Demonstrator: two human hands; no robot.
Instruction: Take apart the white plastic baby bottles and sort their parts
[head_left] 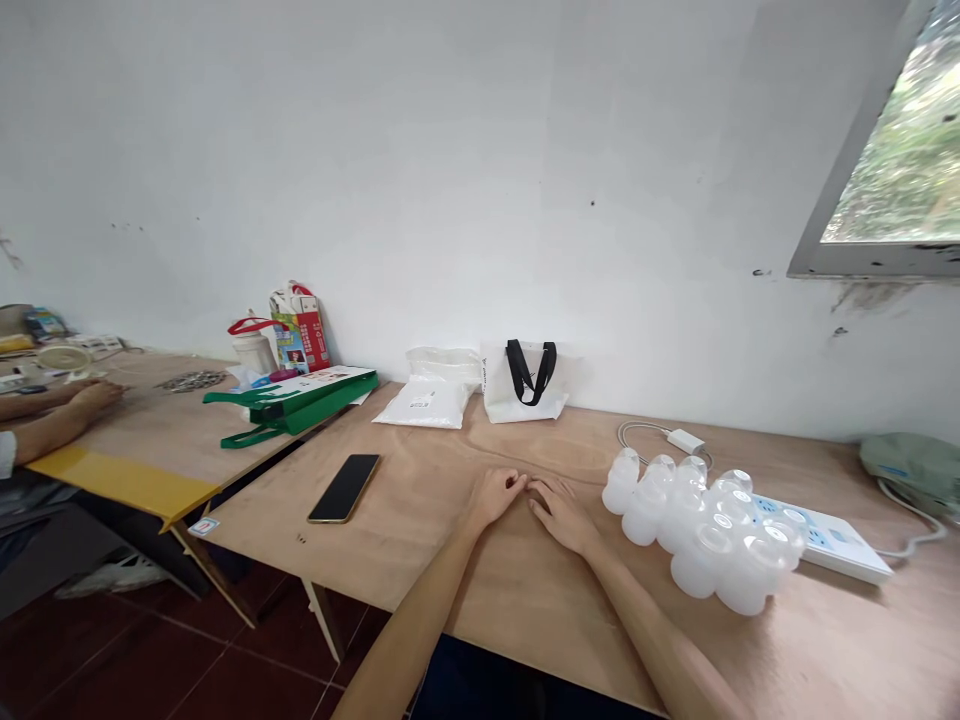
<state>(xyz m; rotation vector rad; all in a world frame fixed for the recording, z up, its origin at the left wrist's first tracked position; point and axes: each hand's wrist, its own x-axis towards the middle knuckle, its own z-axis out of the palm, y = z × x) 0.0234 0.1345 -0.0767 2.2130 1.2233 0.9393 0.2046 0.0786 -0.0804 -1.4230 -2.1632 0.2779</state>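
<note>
My left hand (pixel 496 496) rests on the wooden table (pixel 420 545), its fingers loosely curled and nothing visible in them. Just right of it lies my right hand (pixel 561 512), palm down, with fingers stretched out and the thumb apart. The fingertips of both hands meet or nearly meet. A cluster of several rounded, translucent white plastic containers (pixel 705 540) with clear domed tops stands to the right of my right hand, apart from it. Left of my left hand, a black-screened phone (pixel 343 488) lies flat.
A white plastic package (pixel 429 400) and a white bag with black handles (pixel 525 395) stand by the wall. A power strip (pixel 847 550) and a charger (pixel 685 441) are at right. A green bag (pixel 300 405) lies across the left table, where another person's hands (pixel 94 395) rest.
</note>
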